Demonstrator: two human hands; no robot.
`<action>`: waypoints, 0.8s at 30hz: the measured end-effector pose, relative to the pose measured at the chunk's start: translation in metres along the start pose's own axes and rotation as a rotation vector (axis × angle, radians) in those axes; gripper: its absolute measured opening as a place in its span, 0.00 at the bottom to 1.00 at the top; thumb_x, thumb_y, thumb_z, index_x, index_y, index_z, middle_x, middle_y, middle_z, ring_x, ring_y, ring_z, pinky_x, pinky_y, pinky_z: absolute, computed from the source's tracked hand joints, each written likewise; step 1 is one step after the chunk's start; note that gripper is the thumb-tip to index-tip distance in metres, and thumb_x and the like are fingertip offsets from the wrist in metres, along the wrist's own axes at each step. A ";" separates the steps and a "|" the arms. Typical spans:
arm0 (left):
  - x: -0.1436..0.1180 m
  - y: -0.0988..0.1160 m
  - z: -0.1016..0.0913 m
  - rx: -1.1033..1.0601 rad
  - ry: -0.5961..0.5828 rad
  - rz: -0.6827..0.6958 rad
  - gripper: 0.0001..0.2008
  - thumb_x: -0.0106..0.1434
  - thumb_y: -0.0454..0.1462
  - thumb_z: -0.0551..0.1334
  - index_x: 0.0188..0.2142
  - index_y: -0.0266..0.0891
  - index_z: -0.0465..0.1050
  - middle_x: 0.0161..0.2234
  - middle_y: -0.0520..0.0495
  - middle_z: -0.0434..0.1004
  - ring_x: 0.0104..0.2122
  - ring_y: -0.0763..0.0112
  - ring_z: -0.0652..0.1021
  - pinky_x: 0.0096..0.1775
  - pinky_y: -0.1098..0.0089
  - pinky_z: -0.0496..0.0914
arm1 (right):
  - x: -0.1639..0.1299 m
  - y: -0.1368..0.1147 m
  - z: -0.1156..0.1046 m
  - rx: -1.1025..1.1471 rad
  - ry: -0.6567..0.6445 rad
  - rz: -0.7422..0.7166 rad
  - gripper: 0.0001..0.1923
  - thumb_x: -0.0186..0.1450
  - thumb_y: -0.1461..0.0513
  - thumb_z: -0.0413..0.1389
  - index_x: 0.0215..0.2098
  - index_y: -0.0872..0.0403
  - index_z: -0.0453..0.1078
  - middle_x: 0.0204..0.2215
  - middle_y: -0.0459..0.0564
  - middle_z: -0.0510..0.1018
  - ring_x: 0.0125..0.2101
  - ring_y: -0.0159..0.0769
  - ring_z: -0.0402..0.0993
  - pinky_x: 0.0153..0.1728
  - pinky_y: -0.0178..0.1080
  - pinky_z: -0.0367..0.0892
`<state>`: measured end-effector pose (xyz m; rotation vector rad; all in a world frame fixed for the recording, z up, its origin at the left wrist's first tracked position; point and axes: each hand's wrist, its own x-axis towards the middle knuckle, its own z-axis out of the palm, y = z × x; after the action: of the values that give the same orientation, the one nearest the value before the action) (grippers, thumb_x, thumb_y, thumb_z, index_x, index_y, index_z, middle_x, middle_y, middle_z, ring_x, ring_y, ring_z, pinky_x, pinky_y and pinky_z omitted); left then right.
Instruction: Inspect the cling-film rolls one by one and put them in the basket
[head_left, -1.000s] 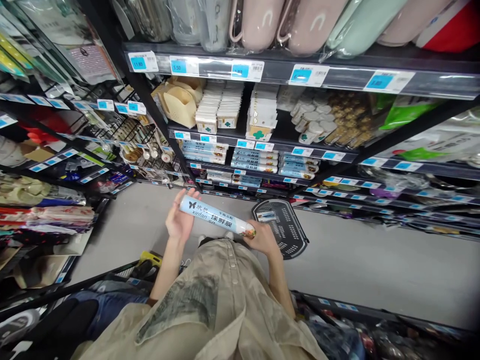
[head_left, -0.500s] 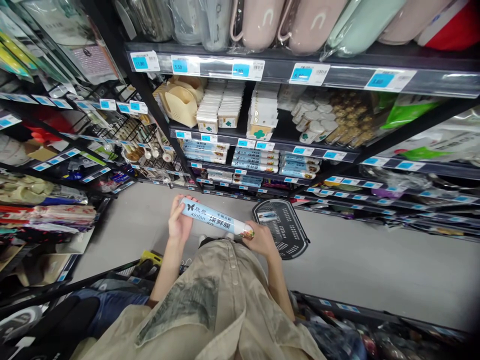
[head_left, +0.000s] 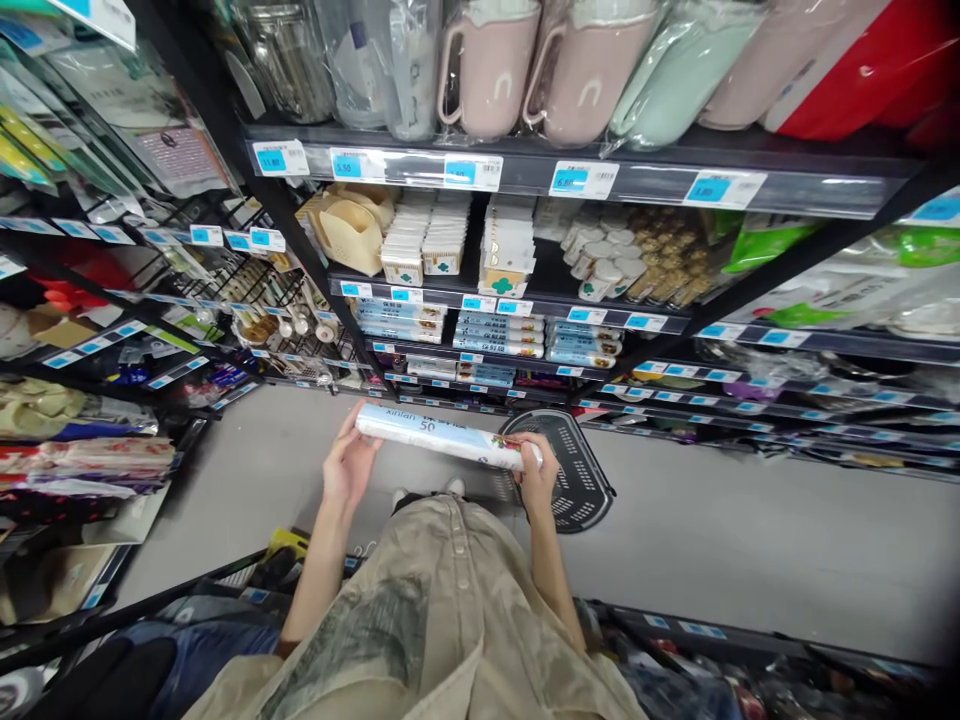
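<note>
A long light-blue and white roll of cling film [head_left: 442,437] is held level in front of my body, its printed label partly turned upward. My left hand [head_left: 349,465] grips its left end, with the fingers behind and below it. My right hand [head_left: 537,472] is closed round the other end, the thumb on the near side. Below and behind my right hand, a black shopping basket [head_left: 589,470] stands on the floor; the roll and hand cover part of it.
Shelves in front carry several similar rolls [head_left: 499,335], boxed white packets [head_left: 506,245] and, higher up, pink jugs [head_left: 499,70]. Racks of hanging goods [head_left: 292,310] stand at the left. Grey floor [head_left: 712,530] stretches right of the basket. Another shelf edge [head_left: 697,630] runs behind me.
The roll has turned about its length, so the label's large characters have rolled away and more white shows. My right hand has shifted right with its end. The whole view has moved slightly.
</note>
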<state>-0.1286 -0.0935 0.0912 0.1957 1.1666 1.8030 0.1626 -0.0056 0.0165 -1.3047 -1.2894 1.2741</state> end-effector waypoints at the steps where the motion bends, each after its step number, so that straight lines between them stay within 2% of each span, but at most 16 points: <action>1: 0.001 -0.001 0.000 0.011 0.005 -0.009 0.20 0.58 0.40 0.67 0.51 0.42 0.80 0.56 0.39 0.77 0.58 0.56 0.74 0.56 0.59 0.71 | 0.000 0.003 0.000 -0.003 0.015 0.010 0.19 0.70 0.47 0.52 0.41 0.54 0.71 0.34 0.51 0.78 0.14 0.26 0.58 0.13 0.34 0.54; 5: 0.003 -0.006 -0.002 0.048 0.015 -0.032 0.21 0.57 0.41 0.69 0.51 0.42 0.80 0.55 0.40 0.78 0.54 0.58 0.76 0.53 0.60 0.72 | -0.001 0.007 -0.001 -0.022 0.043 0.042 0.21 0.69 0.46 0.52 0.40 0.55 0.72 0.33 0.50 0.77 0.17 0.28 0.61 0.14 0.34 0.56; 8: 0.004 -0.005 -0.003 0.087 0.032 -0.031 0.21 0.55 0.42 0.70 0.49 0.42 0.80 0.50 0.42 0.79 0.48 0.62 0.78 0.48 0.64 0.74 | 0.000 0.006 -0.005 -0.057 0.061 0.006 0.21 0.68 0.47 0.52 0.36 0.55 0.74 0.33 0.52 0.77 0.26 0.35 0.70 0.20 0.34 0.62; 10: 0.004 -0.004 -0.003 0.127 0.024 -0.019 0.22 0.53 0.42 0.72 0.49 0.42 0.81 0.48 0.42 0.79 0.44 0.64 0.77 0.44 0.67 0.74 | 0.002 0.006 -0.008 -0.064 0.075 -0.027 0.21 0.68 0.48 0.52 0.32 0.56 0.75 0.31 0.52 0.77 0.31 0.39 0.72 0.26 0.35 0.65; 12: 0.004 -0.003 -0.003 0.181 -0.005 -0.009 0.23 0.51 0.42 0.73 0.48 0.42 0.82 0.46 0.42 0.78 0.42 0.64 0.77 0.41 0.69 0.73 | 0.004 0.007 -0.011 -0.043 0.082 0.005 0.22 0.68 0.48 0.51 0.31 0.56 0.75 0.28 0.51 0.76 0.29 0.38 0.71 0.25 0.35 0.64; 17: 0.006 -0.006 -0.003 0.274 -0.069 0.002 0.22 0.51 0.43 0.74 0.46 0.40 0.81 0.41 0.43 0.77 0.40 0.64 0.77 0.39 0.69 0.72 | 0.004 0.010 -0.014 0.018 0.112 0.169 0.24 0.67 0.46 0.49 0.35 0.57 0.75 0.28 0.50 0.77 0.18 0.30 0.61 0.14 0.32 0.52; 21: 0.006 -0.010 -0.003 0.308 -0.065 -0.004 0.22 0.52 0.45 0.75 0.45 0.40 0.81 0.40 0.43 0.77 0.39 0.64 0.77 0.38 0.69 0.72 | 0.005 0.015 -0.015 0.028 0.112 0.257 0.23 0.66 0.47 0.51 0.36 0.57 0.75 0.27 0.50 0.77 0.18 0.30 0.62 0.13 0.32 0.53; 24: 0.006 -0.012 -0.003 0.358 -0.055 0.018 0.21 0.52 0.45 0.76 0.43 0.40 0.81 0.38 0.44 0.77 0.36 0.67 0.76 0.34 0.73 0.71 | 0.008 0.020 -0.017 0.032 0.051 0.341 0.20 0.63 0.50 0.52 0.35 0.57 0.76 0.26 0.49 0.76 0.19 0.33 0.65 0.14 0.34 0.58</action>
<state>-0.1264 -0.0895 0.0784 0.4609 1.4449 1.5816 0.1806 0.0018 -0.0028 -1.5706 -1.0352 1.4752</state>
